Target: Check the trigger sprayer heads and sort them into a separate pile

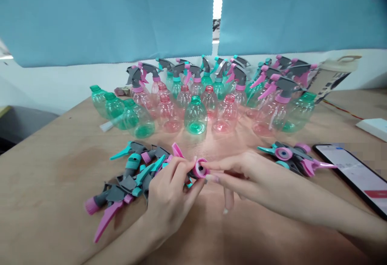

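Observation:
My left hand (172, 194) is closed around a grey and pink spray trigger head (200, 168), whose open pink collar faces me. The fingers of my right hand (238, 176) touch the rim of that collar, thumb and forefinger pinched against it. Left of my hands lies a pile of loose trigger heads (121, 188) in grey, pink and turquoise. A smaller group of trigger heads (292, 156) rests beyond my right forearm. Most of the held head's body is hidden behind my left fingers.
Open green bottles (196, 115) and pink bottles (169, 113) stand across the table. Behind them are several bottles with trigger heads fitted (238, 81). A phone (353, 172) lies at the right, and a white cup (331, 75) stands at the back right.

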`<state>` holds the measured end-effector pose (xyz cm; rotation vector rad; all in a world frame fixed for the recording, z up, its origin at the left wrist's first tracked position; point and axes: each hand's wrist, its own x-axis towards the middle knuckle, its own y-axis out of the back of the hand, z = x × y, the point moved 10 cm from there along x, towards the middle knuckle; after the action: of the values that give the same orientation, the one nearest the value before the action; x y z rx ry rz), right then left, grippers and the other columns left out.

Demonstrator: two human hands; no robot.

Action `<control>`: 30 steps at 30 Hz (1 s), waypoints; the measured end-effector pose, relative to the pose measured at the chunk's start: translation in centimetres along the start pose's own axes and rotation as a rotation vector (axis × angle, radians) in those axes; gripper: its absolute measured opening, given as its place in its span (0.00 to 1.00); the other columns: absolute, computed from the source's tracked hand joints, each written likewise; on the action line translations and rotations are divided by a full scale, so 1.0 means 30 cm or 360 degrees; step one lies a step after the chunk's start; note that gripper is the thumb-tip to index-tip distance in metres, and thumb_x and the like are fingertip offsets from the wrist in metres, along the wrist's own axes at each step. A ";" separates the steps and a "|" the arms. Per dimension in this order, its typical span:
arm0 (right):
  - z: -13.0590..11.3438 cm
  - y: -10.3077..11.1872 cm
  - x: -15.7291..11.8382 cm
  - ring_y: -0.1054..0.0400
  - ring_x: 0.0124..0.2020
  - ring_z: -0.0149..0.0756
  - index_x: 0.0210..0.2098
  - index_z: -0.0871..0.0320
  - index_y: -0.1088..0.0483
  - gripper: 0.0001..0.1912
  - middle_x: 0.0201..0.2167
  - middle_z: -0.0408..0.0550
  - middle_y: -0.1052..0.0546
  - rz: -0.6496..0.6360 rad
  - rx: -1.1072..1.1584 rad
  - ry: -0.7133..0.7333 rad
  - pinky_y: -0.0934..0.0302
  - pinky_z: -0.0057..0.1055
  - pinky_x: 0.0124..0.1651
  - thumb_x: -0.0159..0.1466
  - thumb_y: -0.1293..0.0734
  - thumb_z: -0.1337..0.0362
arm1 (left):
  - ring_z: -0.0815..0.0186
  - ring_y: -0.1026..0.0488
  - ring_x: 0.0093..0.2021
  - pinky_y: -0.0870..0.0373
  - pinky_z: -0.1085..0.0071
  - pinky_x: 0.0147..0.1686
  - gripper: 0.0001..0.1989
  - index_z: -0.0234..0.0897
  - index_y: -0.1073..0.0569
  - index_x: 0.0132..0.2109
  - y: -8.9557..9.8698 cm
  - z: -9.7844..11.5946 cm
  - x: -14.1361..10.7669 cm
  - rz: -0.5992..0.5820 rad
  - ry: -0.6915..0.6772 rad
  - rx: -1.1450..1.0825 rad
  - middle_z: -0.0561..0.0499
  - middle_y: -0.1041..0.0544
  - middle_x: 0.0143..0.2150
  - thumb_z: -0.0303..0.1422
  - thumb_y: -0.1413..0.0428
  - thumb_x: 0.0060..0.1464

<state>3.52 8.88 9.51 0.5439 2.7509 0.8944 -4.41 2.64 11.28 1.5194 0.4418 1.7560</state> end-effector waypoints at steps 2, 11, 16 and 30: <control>0.019 -0.001 0.016 0.32 0.23 0.30 0.49 0.50 0.29 0.17 0.22 0.39 0.23 -0.0016 0.0135 -0.0033 0.43 0.25 0.28 0.68 0.45 0.57 | 0.69 0.29 0.29 0.29 0.74 0.28 0.06 0.37 0.33 0.41 -0.004 -0.008 -0.005 0.0005 0.0003 -0.0033 0.51 0.28 0.33 0.30 0.44 0.56; 0.068 0.013 0.039 0.32 0.22 0.29 0.38 0.54 0.23 0.17 0.18 0.40 0.25 0.0062 0.0318 -0.0168 0.44 0.24 0.25 0.68 0.43 0.60 | 0.70 0.31 0.28 0.31 0.74 0.28 0.06 0.37 0.32 0.41 -0.040 -0.023 -0.001 -0.0078 0.0034 -0.0150 0.52 0.29 0.32 0.28 0.44 0.56; 0.070 0.032 0.043 0.33 0.21 0.26 0.26 0.59 0.25 0.18 0.16 0.41 0.26 0.0195 0.0412 -0.0163 0.44 0.22 0.25 0.67 0.42 0.61 | 0.70 0.31 0.28 0.32 0.74 0.28 0.05 0.37 0.33 0.40 -0.038 -0.027 0.008 -0.0066 0.0041 -0.0158 0.53 0.29 0.31 0.29 0.44 0.56; 0.119 -0.004 0.074 0.37 0.20 0.27 0.35 0.57 0.27 0.09 0.16 0.37 0.30 0.0229 0.0396 -0.0180 0.47 0.23 0.23 0.59 0.33 0.58 | 0.67 0.29 0.31 0.30 0.71 0.30 0.05 0.37 0.33 0.41 -0.072 -0.033 -0.013 -0.0185 -0.0008 -0.0106 0.50 0.28 0.33 0.32 0.48 0.59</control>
<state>2.51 11.56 6.44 0.8177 2.7627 0.5313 -4.65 3.97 9.30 1.4228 0.4555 1.6609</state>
